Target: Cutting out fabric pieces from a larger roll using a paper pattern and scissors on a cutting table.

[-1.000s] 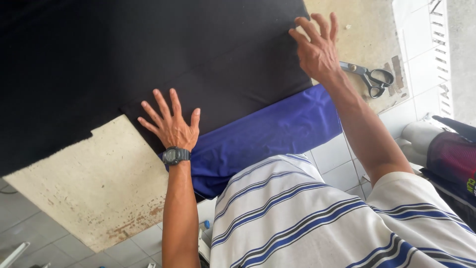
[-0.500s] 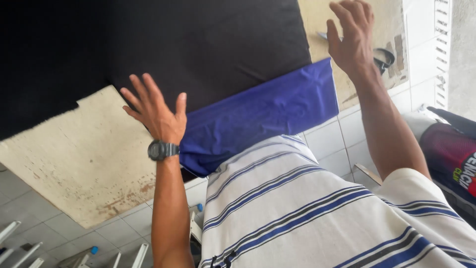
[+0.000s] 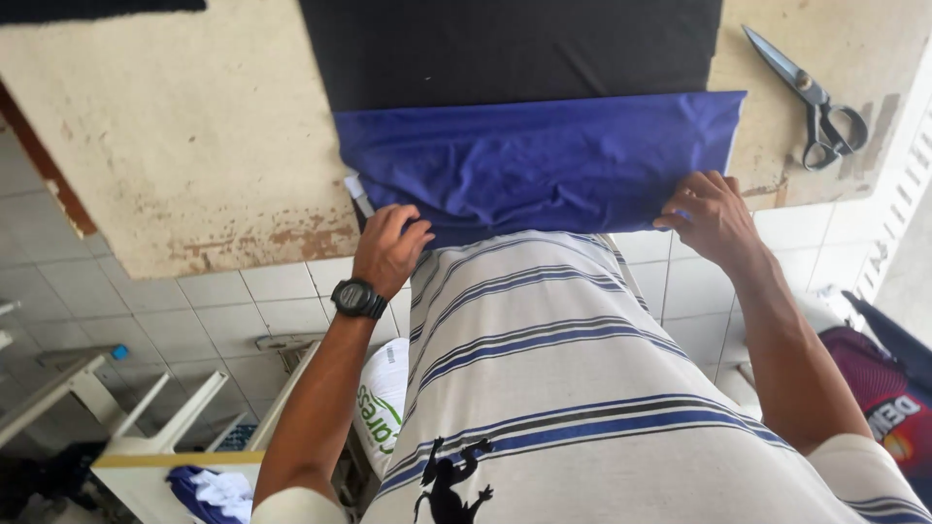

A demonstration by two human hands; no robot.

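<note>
Nearest the camera is the person's striped shirt [image 3: 544,378], pressed up against the near edge of the worn table [image 3: 194,146], which puts both arms within easy reach of the cloth. The left hand [image 3: 390,247], with a dark wristwatch [image 3: 358,298] on its wrist, is curled closed over the near left corner of the blue fabric [image 3: 544,165], fingers folded down so that it seems to pinch the hem where it hangs over the table edge. The right hand [image 3: 714,215] is at the near right corner, fingers bent and partly closed on the fabric's edge there; how firmly it grips cannot be told. Holding both near corners at once keeps the piece stretched across its width, though the middle is bunched in soft wrinkles. The blue fabric lies across the table's near side, and its far edge runs straight under the black fabric [image 3: 515,49], which covers the table beyond it. Far right, on bare tabletop and well apart from the hands, a pair of scissors [image 3: 811,97] lies closed, handles toward the right edge.
</note>
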